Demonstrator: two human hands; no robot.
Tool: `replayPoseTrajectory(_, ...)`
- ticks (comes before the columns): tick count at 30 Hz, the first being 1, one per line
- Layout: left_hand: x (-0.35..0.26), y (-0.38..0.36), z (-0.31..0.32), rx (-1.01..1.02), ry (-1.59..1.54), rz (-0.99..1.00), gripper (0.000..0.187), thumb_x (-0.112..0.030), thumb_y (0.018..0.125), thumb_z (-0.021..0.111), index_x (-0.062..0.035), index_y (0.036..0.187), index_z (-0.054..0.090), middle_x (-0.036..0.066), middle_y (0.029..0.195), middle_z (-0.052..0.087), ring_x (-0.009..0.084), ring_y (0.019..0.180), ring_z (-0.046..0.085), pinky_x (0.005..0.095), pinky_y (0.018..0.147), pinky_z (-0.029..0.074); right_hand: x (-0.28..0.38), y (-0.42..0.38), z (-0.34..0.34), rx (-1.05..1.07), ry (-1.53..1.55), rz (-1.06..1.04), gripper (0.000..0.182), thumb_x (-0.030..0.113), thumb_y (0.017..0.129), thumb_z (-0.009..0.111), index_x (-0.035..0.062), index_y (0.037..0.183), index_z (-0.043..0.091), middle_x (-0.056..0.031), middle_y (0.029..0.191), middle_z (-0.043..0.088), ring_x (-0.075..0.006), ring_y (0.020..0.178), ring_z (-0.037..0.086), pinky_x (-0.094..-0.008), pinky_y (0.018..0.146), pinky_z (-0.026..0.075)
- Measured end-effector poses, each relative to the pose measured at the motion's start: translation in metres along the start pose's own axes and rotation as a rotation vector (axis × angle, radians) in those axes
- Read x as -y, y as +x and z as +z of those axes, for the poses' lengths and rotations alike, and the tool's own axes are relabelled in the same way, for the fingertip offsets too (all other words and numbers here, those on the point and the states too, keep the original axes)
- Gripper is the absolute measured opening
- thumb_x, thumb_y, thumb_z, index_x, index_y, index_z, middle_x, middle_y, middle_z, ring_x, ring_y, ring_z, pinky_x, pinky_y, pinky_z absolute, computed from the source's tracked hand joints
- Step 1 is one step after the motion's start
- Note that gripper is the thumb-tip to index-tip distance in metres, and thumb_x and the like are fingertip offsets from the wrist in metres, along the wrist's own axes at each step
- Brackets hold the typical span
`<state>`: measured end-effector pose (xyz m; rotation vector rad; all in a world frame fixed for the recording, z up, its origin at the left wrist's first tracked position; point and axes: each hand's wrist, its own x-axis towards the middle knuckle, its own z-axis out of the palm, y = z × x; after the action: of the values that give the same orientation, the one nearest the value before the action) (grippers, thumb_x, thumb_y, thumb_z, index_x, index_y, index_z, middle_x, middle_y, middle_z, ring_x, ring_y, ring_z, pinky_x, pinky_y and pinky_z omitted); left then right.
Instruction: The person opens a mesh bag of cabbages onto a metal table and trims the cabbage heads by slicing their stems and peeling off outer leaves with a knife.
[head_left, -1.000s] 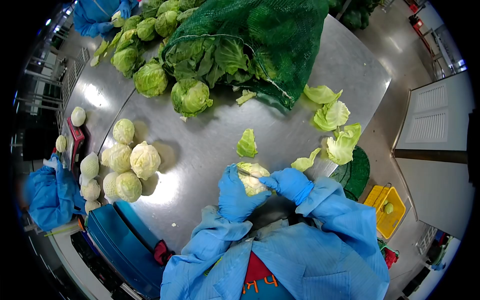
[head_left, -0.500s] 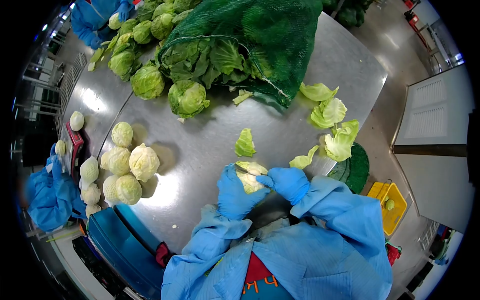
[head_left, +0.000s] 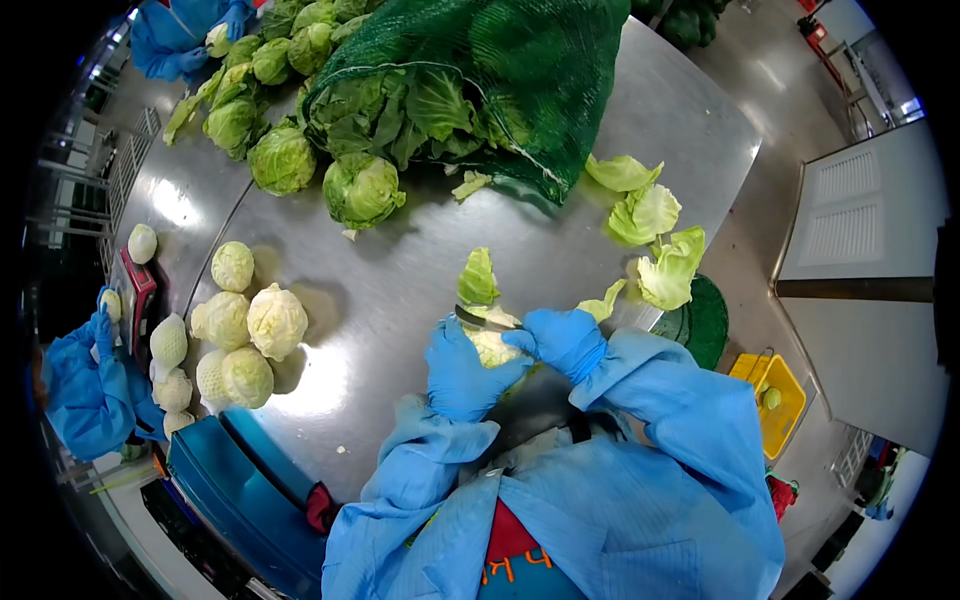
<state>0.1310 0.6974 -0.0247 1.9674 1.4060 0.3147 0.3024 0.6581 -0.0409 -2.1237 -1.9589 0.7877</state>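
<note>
My left hand (head_left: 462, 375), in a blue glove, is wrapped round a pale, trimmed cabbage (head_left: 492, 350) close in front of my body. In my gloved right hand (head_left: 566, 343) is a knife, its dark curved blade (head_left: 472, 318) lying across the far side of that cabbage. Part of the cabbage is hidden by my fingers, and the handle is covered by my right hand. Just beyond the blade, a loose green cabbage leaf (head_left: 478, 277) rests on the metal table (head_left: 400, 260).
Several trimmed cabbages (head_left: 277, 322) stand at left, some in white foam nets. A green mesh bag (head_left: 560, 75) of cabbages spreads across the far side. Loose leaves (head_left: 672, 270) lie by the right edge. Co-workers in blue sleeves (head_left: 85, 385) are at left and far left.
The knife blade has moved to the far side of the cabbage and shows more of its length. My left hand still holds the cabbage. The whole view has shifted slightly.
</note>
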Motion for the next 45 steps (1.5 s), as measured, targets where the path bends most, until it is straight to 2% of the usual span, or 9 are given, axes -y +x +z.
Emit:
replayPoseTrajectory(3, -0.004, 0.002, -0.006, 0.01, 0.025, 0.009, 0.087, -0.041, 0.055, 0.086, 0.0009, 0.122, 0.048, 0.021, 0.111, 0.053, 0.035, 0.103, 0.054, 0.044, 0.088, 0.045, -0.007, -0.001, 0.008, -0.03, 0.241, -0.037, 0.048, 0.053, 0.089, 0.054, 0.0091, 0.071, 0.061, -0.0143, 0.066, 0.059, -0.0348, 0.065, 0.06, -0.0414, 0.062, 0.048)
replayPoseTrajectory(9, -0.013, -0.003, -0.014, 0.11, 0.056, -0.066, 0.109, -0.049, 0.055, 0.085, -0.0011, 0.139, 0.035, 0.026, 0.122, 0.044, 0.042, 0.108, 0.047, 0.0499, 0.091, 0.043, 0.01, 0.002, -0.008, -0.331, 0.507, -0.054, 0.045, 0.043, 0.08, 0.07, 0.0125, 0.112, 0.063, -0.0117, 0.087, 0.061, -0.0314, 0.072, 0.061, -0.0399, 0.066, 0.049)
replayPoseTrajectory(10, -0.016, -0.004, -0.015, 0.108, 0.07, -0.061, 0.109, -0.048, 0.055, 0.085, 0.0001, 0.139, 0.036, 0.026, 0.122, 0.044, 0.0413, 0.108, 0.049, 0.049, 0.092, 0.042, 0.004, 0.005, -0.016, -0.133, 0.481, -0.08, 0.06, 0.048, 0.08, 0.067, 0.0141, 0.128, 0.053, -0.0153, 0.106, 0.061, -0.0348, 0.089, 0.063, -0.0424, 0.076, 0.052)
replayPoseTrajectory(13, -0.015, -0.007, -0.013, 0.073, 0.082, -0.029, 0.107, -0.047, 0.055, 0.085, 0.0017, 0.138, 0.037, 0.027, 0.123, 0.044, 0.0408, 0.11, 0.049, 0.0483, 0.093, 0.042, 0.009, 0.016, -0.025, 0.079, 0.215, -0.096, 0.048, 0.041, 0.082, 0.066, 0.0124, 0.119, 0.058, -0.0153, 0.103, 0.062, -0.0356, 0.09, 0.063, -0.0426, 0.077, 0.051)
replayPoseTrajectory(19, 0.002, -0.017, -0.021, 0.044, -0.004, 0.044, 0.096, -0.05, 0.06, 0.081, -0.0037, 0.134, 0.041, 0.03, 0.129, 0.043, 0.0452, 0.115, 0.046, 0.052, 0.09, 0.043, 0.013, 0.018, -0.004, -0.122, 0.403, -0.156, 0.036, 0.027, 0.077, 0.072, 0.0105, 0.108, 0.062, -0.012, 0.093, 0.063, -0.032, 0.083, 0.064, -0.0373, 0.07, 0.052)
replayPoseTrajectory(27, -0.012, -0.008, 0.0, -0.033, 0.231, 0.018, 0.088, -0.038, 0.07, 0.072, 0.0083, 0.136, 0.034, 0.025, 0.118, 0.056, 0.0359, 0.106, 0.058, 0.0468, 0.082, 0.046, 0.027, 0.004, -0.004, -0.141, 0.286, -0.246, 0.037, 0.038, 0.081, 0.064, 0.0194, 0.113, 0.061, -0.0066, 0.085, 0.057, -0.0286, 0.07, 0.062, -0.0387, 0.06, 0.049)
replayPoseTrajectory(33, 0.004, -0.016, -0.024, -0.015, -0.099, -0.192, 0.104, -0.036, 0.066, 0.079, 0.0058, 0.143, 0.024, 0.025, 0.121, 0.054, 0.038, 0.105, 0.057, 0.0436, 0.088, 0.046, -0.03, 0.003, 0.011, -0.517, 0.717, 0.242, 0.028, 0.025, 0.083, 0.068, 0.0025, 0.099, 0.064, -0.0169, 0.085, 0.064, -0.0341, 0.075, 0.063, -0.0409, 0.071, 0.05)
replayPoseTrajectory(39, 0.031, -0.032, -0.034, -0.028, -0.191, -0.041, 0.105, -0.039, 0.063, 0.082, 0.0062, 0.141, 0.028, 0.027, 0.129, 0.048, 0.0383, 0.115, 0.052, 0.0425, 0.098, 0.042, -0.084, -0.02, -0.033, -0.717, 0.055, 0.308, 0.043, 0.021, 0.081, 0.07, 0.0071, 0.12, 0.058, -0.0102, 0.096, 0.059, -0.0289, 0.082, 0.06, -0.0365, 0.07, 0.051)
replayPoseTrajectory(45, 0.018, -0.046, -0.029, -0.043, 0.042, 0.147, 0.101, -0.04, 0.059, 0.084, 0.005, 0.136, 0.036, 0.028, 0.131, 0.046, 0.0409, 0.116, 0.051, 0.0455, 0.097, 0.043, -0.015, -0.007, 0.014, -0.002, 1.002, 0.116, 0.037, 0.033, 0.085, 0.071, 0.0114, 0.115, 0.065, -0.0059, 0.092, 0.065, -0.0134, 0.077, 0.058, -0.0271, 0.073, 0.049)
